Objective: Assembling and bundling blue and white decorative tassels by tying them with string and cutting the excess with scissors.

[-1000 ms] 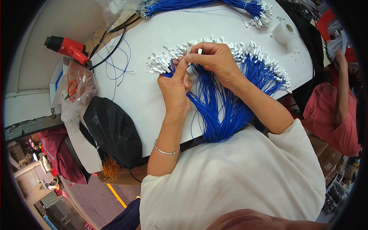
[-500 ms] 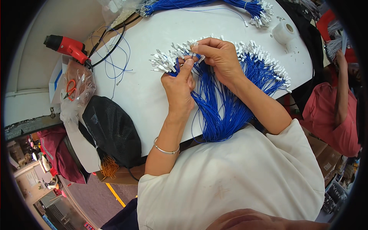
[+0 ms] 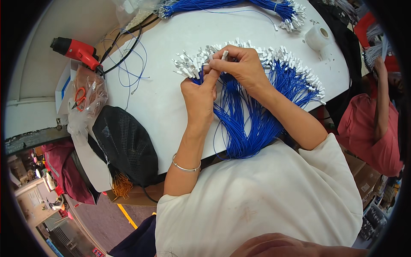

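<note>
A large bundle of thin blue wires (image 3: 252,128) fans out over the table, with white connectors (image 3: 289,58) on its far ends. My left hand (image 3: 199,96) is closed around some of these wires just below their connectors, at the left part of the fan. My right hand (image 3: 244,68) meets it, thumb and forefinger pinched together near the left fingertips. One white connector (image 3: 224,55) sticks up between the fingers of my right hand. Exactly where its wire runs is hidden by the fingers.
A second blue wire bundle (image 3: 205,5) lies along the far edge. At the left are a red heat gun (image 3: 77,51), orange-handled scissors (image 3: 78,97) on a plastic bag and a black mesh bag (image 3: 126,143). A clear film roll (image 3: 317,37) stands far right. Another person's red sleeve (image 3: 364,128) shows right.
My hands have drawn closer together at the fan's left part. The connector in my right hand now tilts up between the fingers, and the nearby connectors have shifted slightly right.
</note>
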Action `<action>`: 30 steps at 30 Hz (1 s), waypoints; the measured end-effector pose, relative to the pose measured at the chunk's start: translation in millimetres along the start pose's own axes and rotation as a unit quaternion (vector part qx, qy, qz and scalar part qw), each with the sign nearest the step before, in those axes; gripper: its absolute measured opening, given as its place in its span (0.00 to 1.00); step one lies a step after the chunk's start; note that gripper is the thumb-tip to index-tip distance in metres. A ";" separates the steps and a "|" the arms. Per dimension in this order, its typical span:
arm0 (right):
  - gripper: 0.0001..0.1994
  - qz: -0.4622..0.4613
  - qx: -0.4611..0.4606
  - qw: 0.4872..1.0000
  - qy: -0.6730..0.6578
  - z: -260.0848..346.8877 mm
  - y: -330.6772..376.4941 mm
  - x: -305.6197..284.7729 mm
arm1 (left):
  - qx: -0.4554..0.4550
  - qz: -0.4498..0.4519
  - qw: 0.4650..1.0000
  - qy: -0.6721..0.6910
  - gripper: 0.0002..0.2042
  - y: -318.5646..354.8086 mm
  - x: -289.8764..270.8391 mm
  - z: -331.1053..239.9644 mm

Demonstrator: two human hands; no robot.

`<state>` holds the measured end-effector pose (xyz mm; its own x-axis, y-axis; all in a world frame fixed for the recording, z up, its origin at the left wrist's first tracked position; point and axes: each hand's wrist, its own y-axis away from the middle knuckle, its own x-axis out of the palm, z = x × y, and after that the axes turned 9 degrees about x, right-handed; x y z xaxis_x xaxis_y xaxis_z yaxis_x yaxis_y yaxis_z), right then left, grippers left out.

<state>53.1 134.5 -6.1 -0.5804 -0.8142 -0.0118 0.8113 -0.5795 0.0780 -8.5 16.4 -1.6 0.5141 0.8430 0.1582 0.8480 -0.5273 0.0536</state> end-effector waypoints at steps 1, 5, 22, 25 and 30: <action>0.06 -0.006 0.010 1.000 -0.015 0.5 0.2 -0.7 | -0.006 -0.001 0.999 0.036 0.04 -0.2 -0.4 -0.9; 0.06 -0.024 0.039 0.997 -0.061 1.9 0.5 -1.9 | -0.024 -0.003 0.990 0.141 0.04 -0.2 -1.3 -2.7; 0.03 -0.015 0.020 0.996 -0.089 2.3 0.8 1.4 | 0.013 -0.025 0.996 0.089 0.07 2.7 0.7 0.6; 0.02 -0.005 0.002 0.998 -0.069 -0.2 0.4 0.6 | 0.012 -0.024 0.996 0.084 0.07 3.4 1.2 0.0; 0.01 -0.022 -0.004 0.990 -0.142 1.9 2.0 4.0 | 0.036 -0.005 0.995 0.098 0.06 3.8 3.5 4.4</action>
<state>52.3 130.2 -4.1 -0.6106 -0.7460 0.2659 0.7847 -0.6152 0.0761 -2.9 17.8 -5.2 0.4767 0.8073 0.3480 0.8635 -0.5041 -0.0133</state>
